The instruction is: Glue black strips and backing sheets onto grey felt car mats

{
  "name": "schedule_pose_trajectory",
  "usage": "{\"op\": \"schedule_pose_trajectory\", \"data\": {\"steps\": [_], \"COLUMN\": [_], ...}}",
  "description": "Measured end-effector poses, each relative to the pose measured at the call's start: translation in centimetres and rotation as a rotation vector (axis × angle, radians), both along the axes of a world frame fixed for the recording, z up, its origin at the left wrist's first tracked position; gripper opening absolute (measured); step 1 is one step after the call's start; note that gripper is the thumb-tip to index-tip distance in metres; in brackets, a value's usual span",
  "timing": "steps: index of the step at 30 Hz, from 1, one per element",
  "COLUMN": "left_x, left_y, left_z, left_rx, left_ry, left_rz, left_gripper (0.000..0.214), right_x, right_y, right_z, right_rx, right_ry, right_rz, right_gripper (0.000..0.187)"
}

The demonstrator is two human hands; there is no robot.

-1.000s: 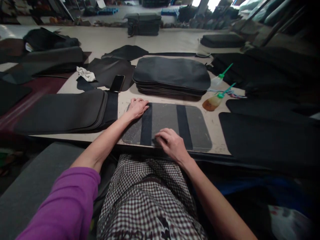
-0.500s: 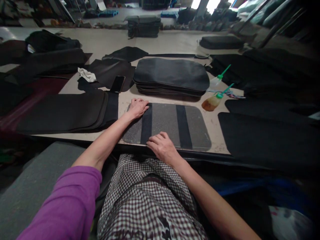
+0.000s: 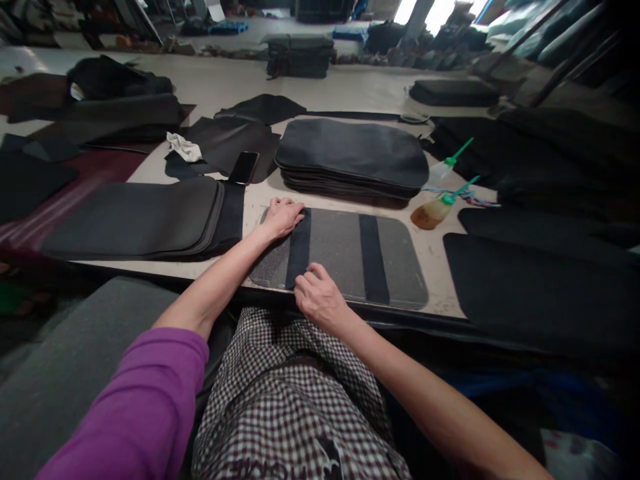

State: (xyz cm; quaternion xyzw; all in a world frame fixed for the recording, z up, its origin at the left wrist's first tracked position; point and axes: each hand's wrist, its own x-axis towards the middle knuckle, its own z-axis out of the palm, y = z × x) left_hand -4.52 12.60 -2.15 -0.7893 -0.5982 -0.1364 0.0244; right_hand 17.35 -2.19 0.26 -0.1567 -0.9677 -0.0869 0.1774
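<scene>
A grey, speckled panel with rounded corners [image 3: 336,250] lies flat at the table's front edge. Two black strips cross it from back to front: a left strip [image 3: 300,243] and a right strip [image 3: 374,259]. At the far end of the left strip, my left hand [image 3: 284,217] rests with bent fingers pressed together on it. My right hand [image 3: 320,297] is closed at the near end of that same strip, by the table edge. The fingertips of my right hand are partly hidden, so the exact grip is unclear.
Behind the panel stands a stack of dark rounded panels [image 3: 353,157]. To the right is a squeeze bottle of brown liquid [image 3: 429,215], with a paler bottle [image 3: 441,172] behind it. More dark panels [image 3: 135,217] and a phone [image 3: 245,167] lie left; dark sheets [image 3: 525,280] lie right.
The whole view has shifted slightly, so the table things appear a little further right. The fingers of my right hand look more curled in at the strip's near end. My left hand stays in place.
</scene>
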Motion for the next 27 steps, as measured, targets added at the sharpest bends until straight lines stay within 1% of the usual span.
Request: {"op": "schedule_pose_trajectory", "data": {"steps": [2,4,6,10,11,13,18,21,24,27], "left_x": [0.0,0.0,0.0,-0.1,-0.1,-0.1,-0.1,-0.1,-0.2,-0.2], "left_y": [0.0,0.0,0.0,0.1,0.1,0.1,0.0,0.1,0.1,0.1], "left_z": [0.1,0.1,0.1,0.1,0.2,0.3,0.3,0.1,0.0,0.0], "left_rx": [-0.006,-0.012,-0.015,-0.020,-0.022,-0.025,-0.028,-0.027,-0.021,-0.018], "left_ry": [-0.002,-0.008,-0.017,-0.031,-0.033,-0.036,-0.034,-0.028,-0.026,-0.025], "left_rz": [0.001,0.001,0.001,0.011,0.012,0.009,0.008,0.011,0.011,0.013], "left_gripper": [0.027,0.027,0.027,0.026,0.026,0.025,0.026,0.027,0.027,0.026], "right_x": [-0.3,-0.4,-0.5,-0.7,-0.8,-0.9,-1.0,-0.6,0.1,0.8], "right_y": [0.4,1.0,1.8,3.0,3.3,3.6,3.8,3.4,2.6,1.8], "right_z": [-0.2,-0.1,0.2,1.5,1.7,1.9,1.8,2.0,1.7,0.8], "right_rx": [-0.014,-0.083,-0.203,-0.498,-0.550,-0.609,-0.638,-0.622,-0.536,-0.400], "right_ry": [0.004,0.000,-0.022,-0.106,-0.122,-0.137,-0.145,-0.144,-0.118,-0.047], "right_rz": [0.000,-0.039,-0.114,-0.266,-0.298,-0.351,-0.375,-0.344,-0.232,-0.146], "right_gripper": [0.029,0.026,0.020,0.012,0.012,0.012,0.013,0.013,0.018,0.023]}}
